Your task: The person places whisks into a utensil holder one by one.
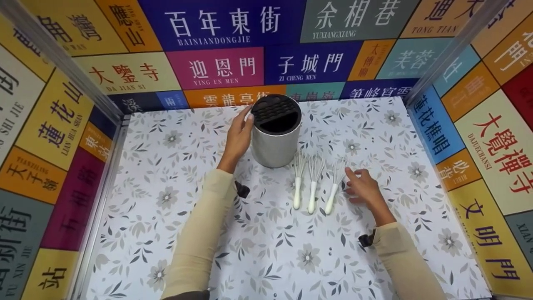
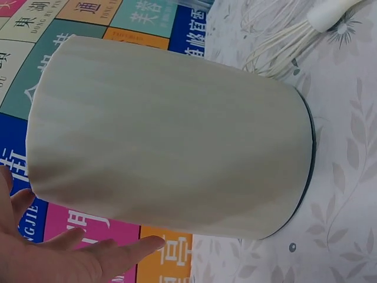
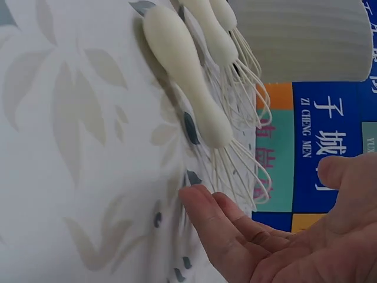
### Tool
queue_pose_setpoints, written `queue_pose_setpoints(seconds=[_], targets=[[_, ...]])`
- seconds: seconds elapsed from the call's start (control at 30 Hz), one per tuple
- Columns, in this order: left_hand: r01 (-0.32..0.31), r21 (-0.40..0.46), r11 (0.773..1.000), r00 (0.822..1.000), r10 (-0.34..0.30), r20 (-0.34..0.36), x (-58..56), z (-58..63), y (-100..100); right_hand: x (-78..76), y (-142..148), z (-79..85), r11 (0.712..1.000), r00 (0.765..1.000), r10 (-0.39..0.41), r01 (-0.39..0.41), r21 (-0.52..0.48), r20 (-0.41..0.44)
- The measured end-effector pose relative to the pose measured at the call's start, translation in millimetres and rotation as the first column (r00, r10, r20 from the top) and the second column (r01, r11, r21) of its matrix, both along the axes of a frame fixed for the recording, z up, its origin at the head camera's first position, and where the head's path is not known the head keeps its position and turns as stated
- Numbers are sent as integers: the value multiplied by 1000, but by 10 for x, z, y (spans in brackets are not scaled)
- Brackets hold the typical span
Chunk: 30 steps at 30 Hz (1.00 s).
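Whisks (image 1: 313, 186), three with pale handles, lie side by side, their wires toward twelve o'clock and handles toward six. The rightmost whisk (image 1: 334, 189) slants a little, its long axis running from the handle at seven o'clock to the wires at one. It lies at nine o'clock from the right hand (image 1: 363, 186), clearly the nearer of the two hands, so a grasp there would come from the three o'clock side, across that slant. The right hand holds nothing, its thumb set wide of loosely bent fingers; the right wrist view shows the fingertips apart from the handle. A grey canister (image 1: 275, 148) stands upright at eleven o'clock from the row, just beside the leftmost wires. Its black top (image 1: 272, 110) has a ridged half toward eleven o'clock and a dark opening toward five. The left hand (image 1: 240, 134) is at the canister's nine o'clock side, fingers fairly straight, seemingly touching; how firmly, I cannot tell. Beneath is a flower-print tabletop (image 1: 258, 237), with sign-covered walls (image 1: 222, 68) around it.
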State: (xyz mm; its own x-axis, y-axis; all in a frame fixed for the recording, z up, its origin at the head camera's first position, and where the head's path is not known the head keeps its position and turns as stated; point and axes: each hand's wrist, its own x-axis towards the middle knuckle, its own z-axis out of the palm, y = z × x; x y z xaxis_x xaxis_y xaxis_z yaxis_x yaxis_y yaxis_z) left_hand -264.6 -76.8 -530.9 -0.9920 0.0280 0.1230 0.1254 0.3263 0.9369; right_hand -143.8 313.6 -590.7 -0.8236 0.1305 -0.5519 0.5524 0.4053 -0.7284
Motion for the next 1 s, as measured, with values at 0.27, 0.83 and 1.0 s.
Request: queue_pose_setpoints(seconds=[0.27,0.83,1.0], targets=[[37,-18,999,999,-37,-26,-37,-85,82,44,-105,-143,1000,997,-17,18,-14,69],[21,17,1000,995,-23,100,-25,-92,100,71,-221,-319,998,1000,-6,7,-60,11],[29,66,997,993,-37,114,-35,-105,118,87,-204,-337,999,1000,-3,2,-48,-21]])
